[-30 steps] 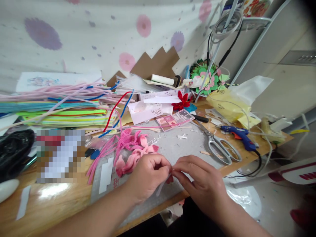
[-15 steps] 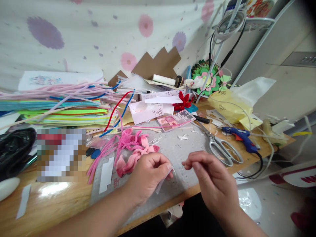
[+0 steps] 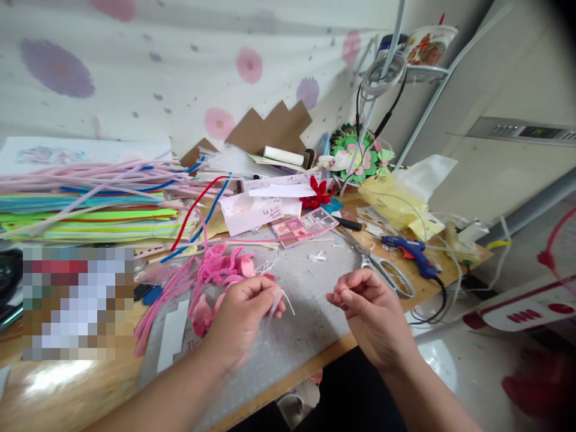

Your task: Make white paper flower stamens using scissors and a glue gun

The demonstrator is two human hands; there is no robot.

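Note:
My left hand (image 3: 249, 318) is closed in a pinch over the grey mat (image 3: 301, 324). Between its fingers are a translucent strip (image 3: 274, 305) and a thin white strand (image 3: 289, 302) that sticks out to the right. My right hand (image 3: 371, 312) is also pinched, a short way to the right, near the mat's front edge; whatever its fingertips hold, if anything, is too small to make out. Pink fuzzy petal shapes (image 3: 216, 267) lie behind and left of my left hand, partly hidden by it. Short white strands (image 3: 316, 256) rest on the mat beyond both hands.
Scissors (image 3: 382, 270) and a blue glue gun (image 3: 414, 252) lie behind my right hand. A pink-toned palette (image 3: 303, 228) is at the mat's back. Bundled coloured pipe cleaners (image 3: 90, 210) fill the back left. White paper pieces (image 3: 173, 333) lie at the mat's left.
The view has turned to the right. My hands are farther apart, and the white strand now shows more clearly beyond my left fingers. My right fingers have drawn closer together.

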